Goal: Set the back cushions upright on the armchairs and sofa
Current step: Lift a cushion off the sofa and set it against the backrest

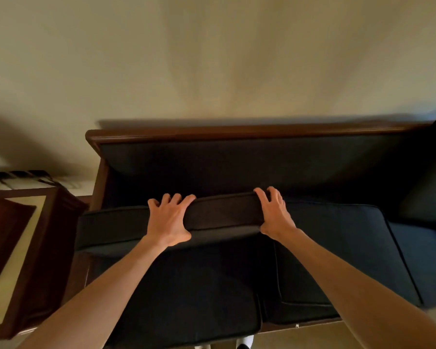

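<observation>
Sofa [237, 129]: second cushion [337, 248] beside gripped cushion [222, 215].

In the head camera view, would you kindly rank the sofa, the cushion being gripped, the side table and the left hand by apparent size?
1. sofa
2. cushion and side table: unsure, as the table is cut off by the frame
3. left hand

Open gap between the raised back cushion [224, 217] I'm gripping and the sofa's backrest [237, 159]; room to pass there. Left, the wooden arm [100, 182] walls it in, side table [35, 248] just beyond. Right, another upright cushion [428, 182] crowds the backrest.
</observation>
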The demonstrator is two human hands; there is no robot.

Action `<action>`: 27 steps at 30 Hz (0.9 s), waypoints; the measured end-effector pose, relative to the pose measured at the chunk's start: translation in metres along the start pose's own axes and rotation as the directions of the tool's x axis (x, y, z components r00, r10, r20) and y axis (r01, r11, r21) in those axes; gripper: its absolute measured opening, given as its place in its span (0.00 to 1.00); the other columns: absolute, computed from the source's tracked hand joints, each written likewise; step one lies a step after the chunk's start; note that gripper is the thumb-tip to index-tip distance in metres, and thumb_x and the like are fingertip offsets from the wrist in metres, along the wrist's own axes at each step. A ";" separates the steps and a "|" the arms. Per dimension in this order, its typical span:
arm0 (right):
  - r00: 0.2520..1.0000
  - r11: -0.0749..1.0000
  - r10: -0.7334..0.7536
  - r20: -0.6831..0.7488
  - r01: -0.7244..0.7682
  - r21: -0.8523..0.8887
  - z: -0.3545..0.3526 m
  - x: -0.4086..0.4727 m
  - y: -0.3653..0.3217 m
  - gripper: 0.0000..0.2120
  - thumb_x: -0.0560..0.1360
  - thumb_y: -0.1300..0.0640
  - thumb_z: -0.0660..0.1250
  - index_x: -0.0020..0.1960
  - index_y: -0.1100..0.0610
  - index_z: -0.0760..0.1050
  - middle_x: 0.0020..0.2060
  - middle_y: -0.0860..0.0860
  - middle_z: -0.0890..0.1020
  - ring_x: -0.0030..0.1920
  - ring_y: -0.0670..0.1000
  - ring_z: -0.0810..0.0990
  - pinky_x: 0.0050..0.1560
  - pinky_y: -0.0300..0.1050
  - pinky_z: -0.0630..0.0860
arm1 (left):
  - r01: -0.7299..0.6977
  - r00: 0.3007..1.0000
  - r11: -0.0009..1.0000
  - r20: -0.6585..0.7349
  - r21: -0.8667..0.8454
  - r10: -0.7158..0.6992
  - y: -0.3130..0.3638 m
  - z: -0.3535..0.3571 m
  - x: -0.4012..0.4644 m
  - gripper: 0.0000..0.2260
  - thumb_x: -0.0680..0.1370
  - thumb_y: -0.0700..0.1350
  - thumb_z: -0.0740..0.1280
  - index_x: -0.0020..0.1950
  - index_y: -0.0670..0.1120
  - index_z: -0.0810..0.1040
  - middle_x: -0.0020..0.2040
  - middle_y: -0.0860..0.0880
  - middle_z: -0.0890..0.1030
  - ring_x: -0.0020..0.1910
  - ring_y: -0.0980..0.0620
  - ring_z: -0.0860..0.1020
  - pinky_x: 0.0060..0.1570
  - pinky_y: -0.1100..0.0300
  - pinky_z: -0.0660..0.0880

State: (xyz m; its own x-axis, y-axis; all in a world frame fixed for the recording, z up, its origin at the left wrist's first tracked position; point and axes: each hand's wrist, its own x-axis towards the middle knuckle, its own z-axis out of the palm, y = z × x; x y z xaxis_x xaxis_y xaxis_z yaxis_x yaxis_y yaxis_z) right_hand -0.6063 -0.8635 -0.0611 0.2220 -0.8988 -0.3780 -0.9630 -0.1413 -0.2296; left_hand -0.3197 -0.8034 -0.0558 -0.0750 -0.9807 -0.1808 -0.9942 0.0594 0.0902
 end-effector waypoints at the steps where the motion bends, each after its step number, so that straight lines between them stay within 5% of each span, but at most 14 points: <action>1: 1.000 0.993 0.001 -0.020 -0.003 -0.115 0.003 0.001 -0.010 0.53 0.66 0.58 0.78 0.78 0.50 0.46 0.77 0.58 0.48 0.77 0.66 0.46 0.73 0.70 0.55 | -0.010 1.000 1.000 -0.007 -0.005 0.010 -0.004 0.001 0.001 0.45 0.60 0.58 0.75 0.74 0.56 0.61 0.64 0.51 0.73 0.63 0.45 0.71 0.62 0.41 0.65; 3: 0.995 0.956 -0.091 -0.029 0.080 -0.284 0.010 0.005 -0.037 0.57 0.65 0.49 0.78 0.79 0.53 0.42 0.78 0.59 0.47 0.77 0.66 0.39 0.70 0.75 0.42 | -0.038 0.999 0.999 -0.009 -0.003 0.038 -0.012 0.000 0.001 0.47 0.60 0.62 0.75 0.75 0.56 0.58 0.66 0.51 0.72 0.65 0.45 0.70 0.64 0.39 0.65; 5: 0.979 0.930 -0.201 -0.020 0.185 -0.318 0.022 0.011 -0.064 0.59 0.64 0.44 0.78 0.79 0.55 0.41 0.78 0.58 0.49 0.78 0.64 0.41 0.70 0.75 0.39 | -0.052 0.999 0.999 -0.015 0.007 0.052 -0.019 0.000 -0.002 0.50 0.60 0.64 0.75 0.76 0.56 0.55 0.69 0.51 0.70 0.67 0.45 0.69 0.65 0.36 0.64; 10: 0.954 0.875 -0.301 -0.009 0.272 -0.401 0.032 0.021 -0.108 0.61 0.61 0.44 0.80 0.79 0.54 0.43 0.77 0.55 0.55 0.77 0.62 0.53 0.72 0.73 0.47 | 0.002 1.000 0.993 -0.004 0.118 -0.002 -0.066 0.008 -0.023 0.60 0.54 0.60 0.80 0.79 0.54 0.50 0.65 0.45 0.72 0.67 0.42 0.70 0.68 0.38 0.62; 15: 0.946 0.879 -0.317 -0.071 0.265 -0.397 0.015 0.036 -0.112 0.55 0.60 0.45 0.79 0.77 0.53 0.51 0.69 0.53 0.68 0.69 0.57 0.67 0.69 0.68 0.60 | -0.016 1.000 0.989 0.025 0.146 0.013 -0.092 -0.012 0.000 0.52 0.57 0.58 0.80 0.75 0.51 0.59 0.61 0.48 0.76 0.62 0.45 0.74 0.65 0.44 0.67; 27: 0.935 0.877 -0.329 -0.129 0.252 -0.409 0.023 0.069 -0.128 0.53 0.60 0.45 0.79 0.76 0.53 0.53 0.69 0.55 0.68 0.69 0.58 0.68 0.66 0.69 0.61 | 0.047 0.998 0.978 -0.043 0.201 -0.039 -0.113 -0.002 0.022 0.51 0.52 0.54 0.83 0.72 0.50 0.66 0.58 0.43 0.77 0.57 0.42 0.76 0.58 0.40 0.69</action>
State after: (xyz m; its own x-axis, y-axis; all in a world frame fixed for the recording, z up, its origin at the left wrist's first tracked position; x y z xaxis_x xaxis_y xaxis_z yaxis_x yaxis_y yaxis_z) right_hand -0.4642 -0.8983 -0.0781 0.5050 -0.8477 -0.1622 -0.8510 -0.5204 0.0705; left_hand -0.2088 -0.8324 -0.0679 -0.0327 -0.9894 -0.1415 -0.9919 0.0496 -0.1171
